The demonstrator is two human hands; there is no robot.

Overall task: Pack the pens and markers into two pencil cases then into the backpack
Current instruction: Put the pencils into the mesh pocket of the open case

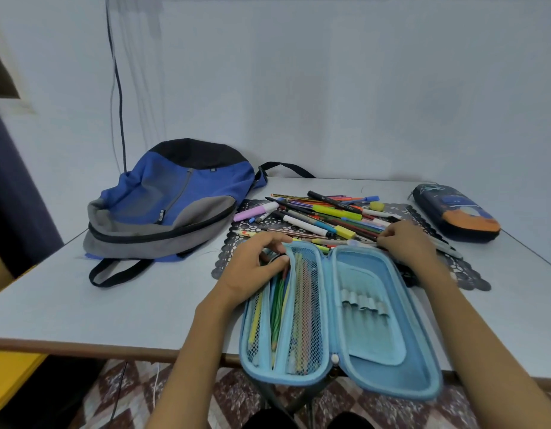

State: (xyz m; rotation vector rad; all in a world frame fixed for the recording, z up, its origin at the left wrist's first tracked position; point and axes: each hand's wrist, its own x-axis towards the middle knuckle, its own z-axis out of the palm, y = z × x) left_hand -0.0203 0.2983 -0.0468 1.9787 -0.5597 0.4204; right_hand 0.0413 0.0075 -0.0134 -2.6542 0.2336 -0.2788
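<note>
The tabletop (pixel 82 298) runs out of view on both sides, and its near edge is partly covered by my forearms. My backpack (pixel 175 205) lies slumped at the far left; I can't make out whether its main zip is open. The open pencil case (pixel 370 335) lies flat in front of me, overhanging the near edge. Pens show blurred through the mesh in its left half. The right half shows only elastic loops and a flap pocket. A dark lace mat (pixel 472 283) lies mostly hidden under the case and the pile. The second pencil case (pixel 457 212) sits zipped at the far right.

The loose pens and markers (pixel 323 215) are heaped on the mat just beyond the open case.

My left hand (pixel 252 267) curls over the far end of the case's left half, gripping it at the mesh divider. My right hand (pixel 407 243) has bent fingers down at the pile's near edge. They touch pens, but I can't tell if they pinch one.
</note>
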